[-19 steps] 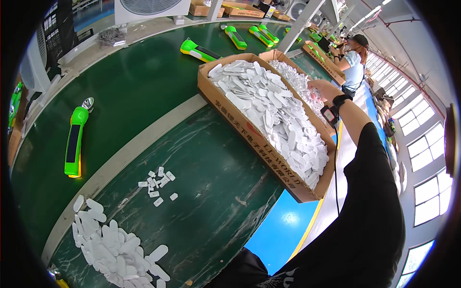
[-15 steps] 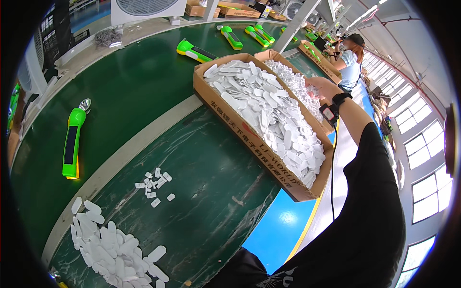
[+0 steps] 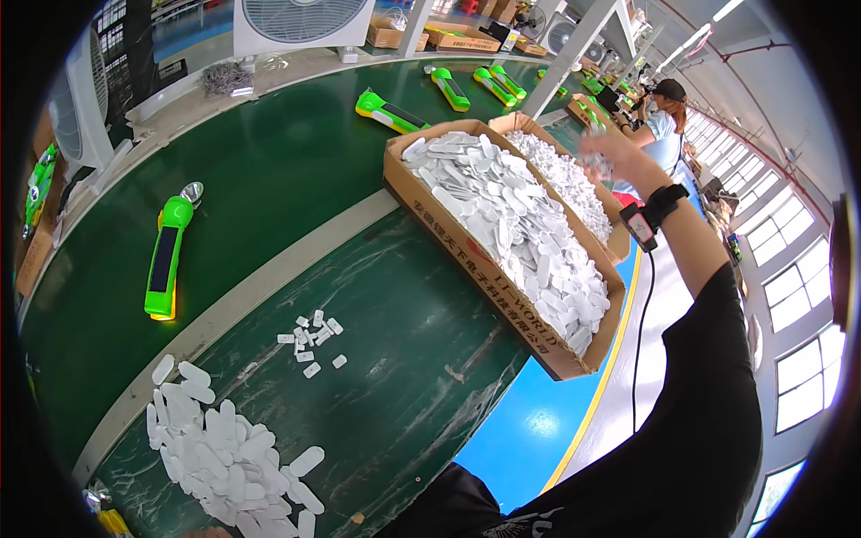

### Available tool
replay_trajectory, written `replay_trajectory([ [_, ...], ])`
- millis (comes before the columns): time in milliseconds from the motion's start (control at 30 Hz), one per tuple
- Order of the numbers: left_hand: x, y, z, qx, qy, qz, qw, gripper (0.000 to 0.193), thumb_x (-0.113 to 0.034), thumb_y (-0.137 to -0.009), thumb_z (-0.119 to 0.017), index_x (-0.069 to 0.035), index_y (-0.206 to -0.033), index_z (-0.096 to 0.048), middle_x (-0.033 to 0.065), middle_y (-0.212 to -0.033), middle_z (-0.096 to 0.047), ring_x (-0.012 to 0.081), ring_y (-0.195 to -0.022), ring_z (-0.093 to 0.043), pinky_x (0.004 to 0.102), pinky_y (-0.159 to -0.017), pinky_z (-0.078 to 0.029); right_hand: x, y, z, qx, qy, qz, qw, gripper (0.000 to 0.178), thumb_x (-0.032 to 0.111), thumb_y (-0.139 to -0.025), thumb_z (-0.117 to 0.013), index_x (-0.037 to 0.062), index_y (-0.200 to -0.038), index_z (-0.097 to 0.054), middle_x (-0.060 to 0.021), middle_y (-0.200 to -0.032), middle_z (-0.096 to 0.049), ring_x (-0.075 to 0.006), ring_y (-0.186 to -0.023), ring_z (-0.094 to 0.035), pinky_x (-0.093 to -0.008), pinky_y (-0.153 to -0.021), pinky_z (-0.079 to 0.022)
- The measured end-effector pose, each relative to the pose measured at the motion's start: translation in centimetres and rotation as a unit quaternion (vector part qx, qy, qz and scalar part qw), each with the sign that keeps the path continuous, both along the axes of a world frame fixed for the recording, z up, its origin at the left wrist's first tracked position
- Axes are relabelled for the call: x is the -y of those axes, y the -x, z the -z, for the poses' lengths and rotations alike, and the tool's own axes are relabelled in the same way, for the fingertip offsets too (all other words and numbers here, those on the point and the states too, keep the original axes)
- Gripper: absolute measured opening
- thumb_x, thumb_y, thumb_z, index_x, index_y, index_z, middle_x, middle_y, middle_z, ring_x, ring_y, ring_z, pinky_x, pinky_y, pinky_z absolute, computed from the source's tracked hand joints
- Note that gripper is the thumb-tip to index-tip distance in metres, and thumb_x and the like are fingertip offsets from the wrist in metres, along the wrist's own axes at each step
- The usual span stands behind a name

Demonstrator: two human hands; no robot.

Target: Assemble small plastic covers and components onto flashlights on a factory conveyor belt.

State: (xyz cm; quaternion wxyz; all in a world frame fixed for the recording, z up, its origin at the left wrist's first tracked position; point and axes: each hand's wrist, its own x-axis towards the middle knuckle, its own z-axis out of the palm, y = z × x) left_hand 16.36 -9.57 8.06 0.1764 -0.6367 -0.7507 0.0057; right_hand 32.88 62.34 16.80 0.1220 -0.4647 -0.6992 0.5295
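Right hand (image 3: 621,157) hung over far box (image 3: 618,242), fingers curled round white bits (image 3: 595,164); left hand (image 3: 212,533) barely showed, fingers unclear.

Printed in large dark characters along the long near wall of the front carton (image 3: 484,273), first in Chinese script, then in Latin capitals, then in Chinese again, with a red mark above partway along. Printed also in one small row on the side of a cardboard box (image 3: 459,40), well beyond the front carton; too small to read. Lettered in white on the black shirt (image 3: 525,524), below the front carton; blurred and partly cut off.
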Motion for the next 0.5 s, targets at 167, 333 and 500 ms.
replay_trajectory([
  [167, -2.4, 3.5, 0.4, -0.049, -0.061, 0.041, 0.996, 0.014, -0.003, -0.082, -0.06, 0.001, -0.095, -0.055, 0.0163, -0.085, -0.061, 0.0281, -0.066, -0.059, 0.0409, -0.06, -0.052, 12.3, 5.8, -3.1, -0.04, -0.021, -0.159, 0.986, 0.028, 0.004, -0.068, -0.067, 0.0081, -0.092, -0.053, -0.0028, -0.079, -0.057, -0.0138, -0.063, -0.058, -0.0248, -0.039, -0.045],
  [333, -2.6, 5.7, 1.3, -0.053, -0.103, 0.077, 0.99, 0.025, 0.009, -0.071, -0.054, 0.011, -0.095, -0.051, 0.0194, -0.077, -0.055, 0.0324, -0.063, -0.054, 0.0443, -0.057, -0.046, 22.5, 10.7, 1.9, -0.043, 0.079, -0.309, 0.947, 0.035, 0.001, -0.062, -0.067, 0.0068, -0.094, -0.053, -0.0021, -0.081, -0.056, -0.0117, -0.061, -0.055, -0.0259, -0.04, -0.045],
  [500, -2.6, 8.9, 3.0, -0.061, -0.241, -0.006, 0.968, 0.018, 0.006, -0.075, -0.054, 0.006, -0.093, -0.055, 0.0146, -0.077, -0.055, 0.0292, -0.063, -0.054, 0.0376, -0.06, -0.047, 28.7, 13.5, 6.6, 0.056, -0.01, -0.392, 0.918, 0.022, 0.005, -0.065, -0.066, 0.0024, -0.084, -0.054, -0.0013, -0.067, -0.052, -0.009, -0.054, -0.048, -0.0258, -0.044, -0.043],
])
